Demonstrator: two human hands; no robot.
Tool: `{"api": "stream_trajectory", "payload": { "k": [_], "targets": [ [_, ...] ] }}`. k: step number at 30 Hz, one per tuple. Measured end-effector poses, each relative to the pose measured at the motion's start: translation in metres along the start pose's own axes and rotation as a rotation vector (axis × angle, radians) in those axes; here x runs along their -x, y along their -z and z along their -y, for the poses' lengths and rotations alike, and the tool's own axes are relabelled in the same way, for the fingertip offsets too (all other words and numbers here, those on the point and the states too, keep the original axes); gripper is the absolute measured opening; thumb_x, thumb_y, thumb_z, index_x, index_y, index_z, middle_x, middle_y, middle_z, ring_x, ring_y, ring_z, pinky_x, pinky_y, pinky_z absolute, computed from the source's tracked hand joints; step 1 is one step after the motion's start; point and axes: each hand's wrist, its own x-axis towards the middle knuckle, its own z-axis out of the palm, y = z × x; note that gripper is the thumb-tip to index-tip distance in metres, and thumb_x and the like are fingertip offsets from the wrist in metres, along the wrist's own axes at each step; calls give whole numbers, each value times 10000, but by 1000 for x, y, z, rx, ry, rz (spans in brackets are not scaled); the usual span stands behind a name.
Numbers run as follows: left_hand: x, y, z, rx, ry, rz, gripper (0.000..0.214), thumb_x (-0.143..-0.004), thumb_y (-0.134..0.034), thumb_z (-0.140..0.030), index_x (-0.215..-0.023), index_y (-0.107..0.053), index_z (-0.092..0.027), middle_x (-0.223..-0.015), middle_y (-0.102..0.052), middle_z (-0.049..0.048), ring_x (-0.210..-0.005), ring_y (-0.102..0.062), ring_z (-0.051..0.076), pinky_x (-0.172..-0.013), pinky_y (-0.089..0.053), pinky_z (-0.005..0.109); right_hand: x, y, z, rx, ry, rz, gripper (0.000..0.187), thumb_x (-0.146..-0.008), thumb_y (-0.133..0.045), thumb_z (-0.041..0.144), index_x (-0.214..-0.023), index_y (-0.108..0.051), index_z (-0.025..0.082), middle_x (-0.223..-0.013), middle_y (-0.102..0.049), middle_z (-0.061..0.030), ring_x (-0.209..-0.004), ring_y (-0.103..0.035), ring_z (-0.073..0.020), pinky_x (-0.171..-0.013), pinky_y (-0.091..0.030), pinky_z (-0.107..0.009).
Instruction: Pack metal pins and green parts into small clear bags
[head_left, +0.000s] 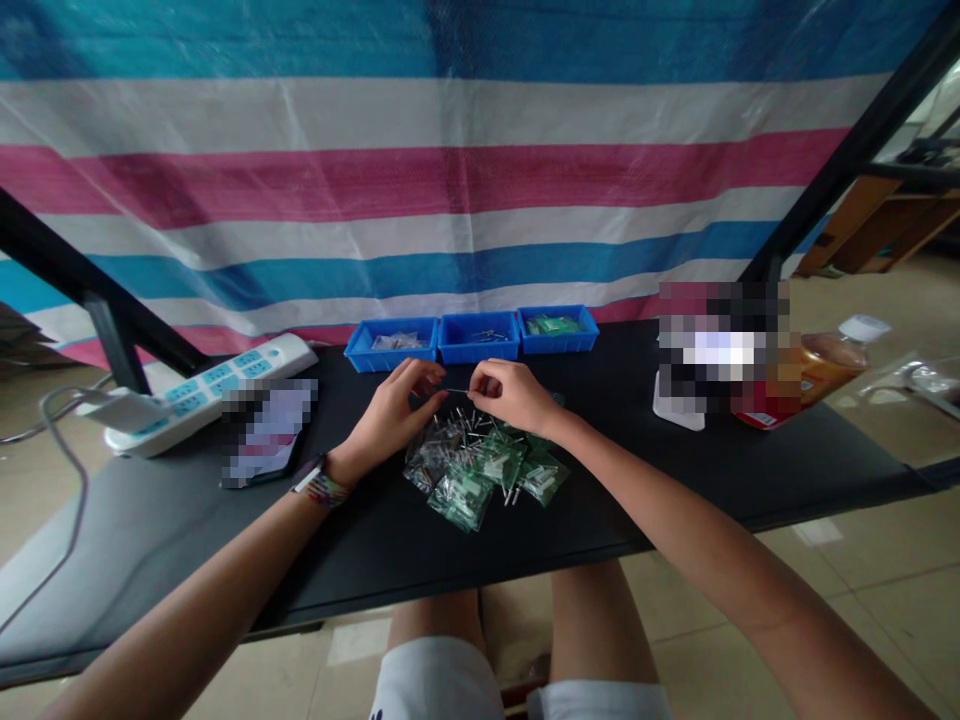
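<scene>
A thin metal pin (458, 391) spans the small gap between my hands, above a mixed pile. My right hand (514, 392) is closed in a pinch on one end of it. My left hand (401, 405) is curled, with thumb and fingertips closed at the other end. Below them lie green plastic packets (461, 495) with pale pieces inside, clear packets (427, 455) with dark tints, and several loose metal pins (512, 495). Behind stand three blue trays: the left tray (360, 358) holds clear packets, the middle tray (480, 352) metal pins, the right tray (559, 343) green packets.
On the left of the black table (360, 560) are a white power strip (289, 355) with a plugged-in cable and a phone (274, 435). A bottle (832, 360) stands at the right beside blurred items. A striped sheet (465, 180) hangs behind.
</scene>
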Motion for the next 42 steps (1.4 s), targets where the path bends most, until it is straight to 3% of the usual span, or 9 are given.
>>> {"api": "stream_trajectory", "payload": {
  "k": [5,8,17,25,36,42],
  "targets": [
    [1,2,-3,27,-51,34,178,-1040,-643,-378,-1062,-720,-219,-977,-679,46,-881,-661,198,-797,-557,327,1,-3,2,-258,-36,-29,91,-859,-742,222,-831,-665,184,-783,-664,9,-695,-601,-137,-663,-461,-250],
    [2,3,-5,31,-51,19,186,-1039,-655,-378,-1104,-713,-214,-997,-690,45,-879,-663,191,-804,-559,324,1,-1,2,-327,-80,-42,125,-830,-757,272,-825,-664,188,-751,-668,11,-672,-600,-140,-644,-462,-254],
    [0,5,-11,27,-30,30,248,-1065,-585,-392,-951,-689,-198,-929,-698,52,-854,-651,192,-780,-521,317,1,-2,6,-546,-153,-62,191,-810,-770,333,-876,-649,201,-772,-673,9,-641,-641,-140,-610,-519,-267],
    [1,6,-11,89,52,37,359,-1071,-565,-465,-871,-675,-189,-862,-716,38,-809,-650,185,-784,-515,299,2,-3,10,-589,-148,-51,201,-810,-788,341,-850,-657,195,-715,-653,21,-613,-636,-134,-594,-527,-264],
    [1,9,-16,79,36,25,282,-1037,-609,-449,-952,-677,-189,-893,-700,44,-827,-647,194,-780,-520,312,0,-5,4,-541,-195,-56,415,-826,-842,573,-835,-697,184,-762,-712,-16,-579,-641,-133,-563,-530,-264],
    [0,8,-13,44,-15,25,279,-1041,-587,-396,-866,-665,-194,-840,-679,37,-787,-621,184,-748,-493,308,0,-4,7,-618,-185,-45,329,-805,-849,474,-867,-699,188,-778,-707,-1,-573,-647,-126,-555,-533,-263]
  ]
}}
